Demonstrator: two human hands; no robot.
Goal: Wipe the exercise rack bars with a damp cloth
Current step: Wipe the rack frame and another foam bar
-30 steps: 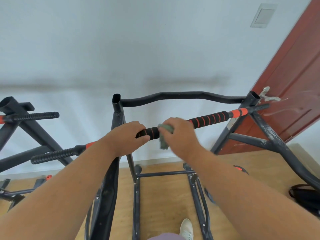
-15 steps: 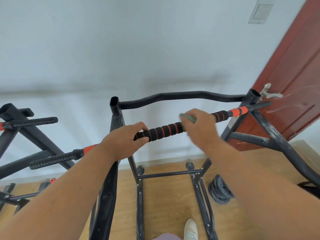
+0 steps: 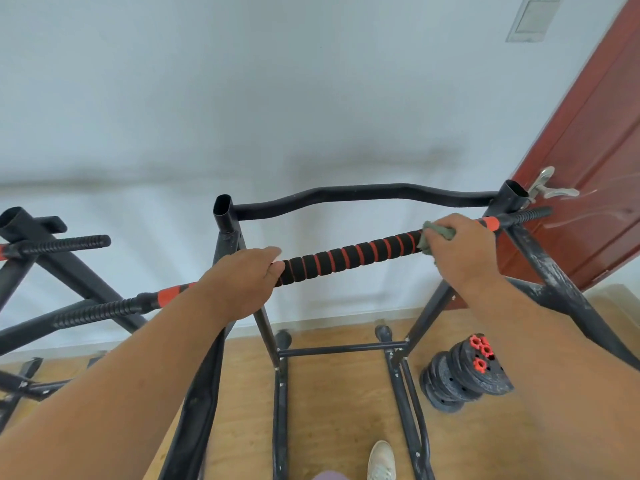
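A long bar [image 3: 349, 257] with black foam grip and orange rings lies across the black exercise rack [image 3: 346, 199], slanting up to the right. My left hand [image 3: 239, 282] grips the bar at the left end of the foam. My right hand [image 3: 457, 251] holds a grey-green cloth [image 3: 438, 233] wrapped round the bar near the right end of the foam, close to the orange collar. Most of the cloth is hidden under my fingers.
A second black rack frame [image 3: 41, 258] with a threaded bar stands at the left. A red door [image 3: 595, 168] with a metal handle is at the right, behind the rack's post. A stack of black weight plates [image 3: 464, 372] sits on the wooden floor. My shoe [image 3: 381, 460] shows below.
My right hand has slid the cloth to the right along the foam grip, from next to my left hand to the bar's right end. My left hand has kept its grip.
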